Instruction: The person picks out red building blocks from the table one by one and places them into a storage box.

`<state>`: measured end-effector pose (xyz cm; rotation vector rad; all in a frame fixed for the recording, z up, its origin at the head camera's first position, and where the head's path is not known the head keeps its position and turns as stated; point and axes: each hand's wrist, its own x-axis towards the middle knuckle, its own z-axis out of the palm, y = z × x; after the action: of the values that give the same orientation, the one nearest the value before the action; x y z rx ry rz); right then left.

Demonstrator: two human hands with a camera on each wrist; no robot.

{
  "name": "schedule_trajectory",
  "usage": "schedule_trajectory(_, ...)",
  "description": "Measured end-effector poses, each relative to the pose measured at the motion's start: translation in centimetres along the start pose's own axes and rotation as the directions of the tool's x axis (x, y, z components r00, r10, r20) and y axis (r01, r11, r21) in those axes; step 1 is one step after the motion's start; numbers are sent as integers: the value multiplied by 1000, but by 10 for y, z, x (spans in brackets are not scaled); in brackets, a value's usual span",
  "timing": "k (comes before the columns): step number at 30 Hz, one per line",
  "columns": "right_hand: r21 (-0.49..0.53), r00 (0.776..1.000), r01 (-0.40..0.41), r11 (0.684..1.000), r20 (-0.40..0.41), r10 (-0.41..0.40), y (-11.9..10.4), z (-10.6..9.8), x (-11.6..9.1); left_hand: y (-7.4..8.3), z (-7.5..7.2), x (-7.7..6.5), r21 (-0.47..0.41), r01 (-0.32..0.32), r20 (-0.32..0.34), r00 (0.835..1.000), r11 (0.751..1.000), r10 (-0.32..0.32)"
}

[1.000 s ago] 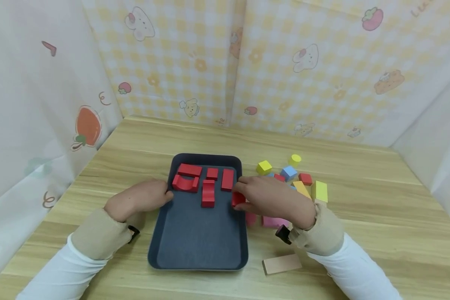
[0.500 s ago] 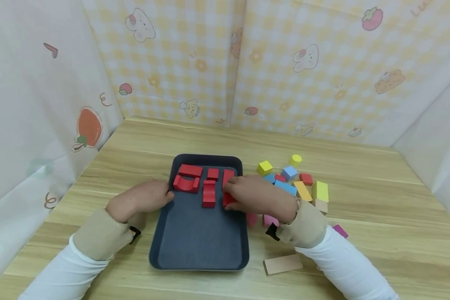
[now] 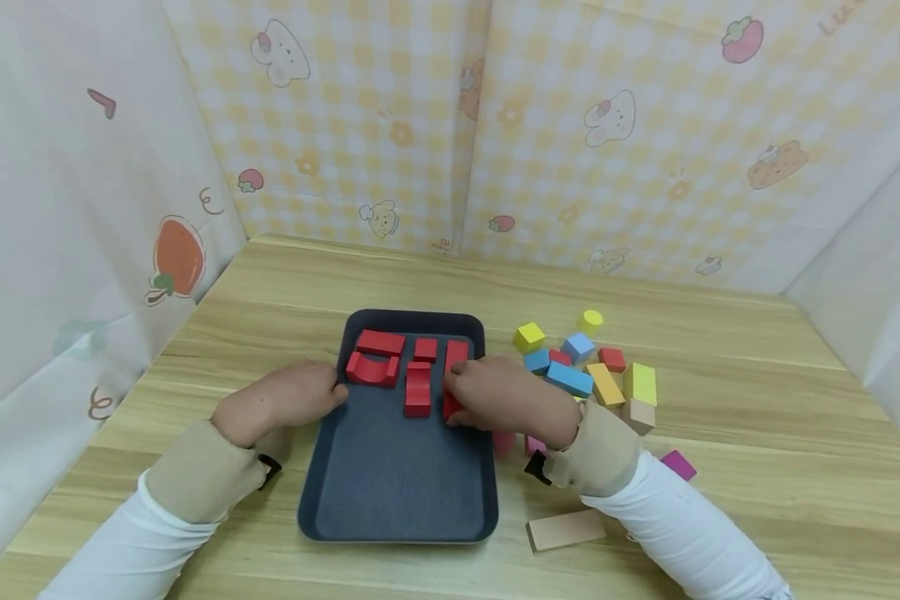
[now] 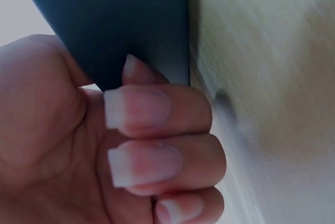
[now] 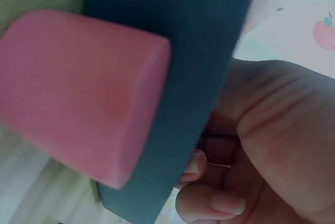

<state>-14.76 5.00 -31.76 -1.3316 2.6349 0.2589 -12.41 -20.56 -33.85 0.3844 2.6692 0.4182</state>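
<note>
A dark, shallow rectangular tray (image 3: 397,487) lies on the wooden table. My left hand (image 3: 288,398) grips its left rim; in the left wrist view the fingers are curled against the outer wall. Over the right rim reaches my right hand (image 3: 506,396), pinching a red block (image 3: 451,407) low inside the tray, mostly covered by the fingers. Just beyond it lies a long red block (image 3: 456,354). Other red pieces sit in the far half: an arch block (image 3: 372,369), a flat block (image 3: 380,342), a cube (image 3: 425,349) and a curved block (image 3: 417,390).
Right of the tray lie several loose blocks, among them a yellow cube (image 3: 529,337), a blue block (image 3: 569,378) and a red one (image 3: 611,359). A pink block (image 5: 84,96) sits close beside the tray's right wall. A plain wooden plank (image 3: 566,530) lies nearer me.
My right hand has moved left over the rim with the red block, bringing it in line with the long red block, then slightly nearer me. The left hand stays at the rim.
</note>
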Motion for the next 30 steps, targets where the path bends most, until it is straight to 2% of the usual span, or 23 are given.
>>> schedule_trajectory(8, -25, 1000, -3, 1000, 2, 3, -1, 2, 1, 0, 0, 0, -13, 4, 5, 1000, 1000, -4)
schedule_trajectory(25, 35, 1000, -14, 999, 3, 14, -4, -7, -7, -1, -1, -1, -18, -4, 2, 1000, 1000, 4)
schedule_trajectory(30, 114, 997, -15, 993, -69, 23, 1, -17, -20, -1, 0, -1, -24, 3, 2, 1000, 1000, -3)
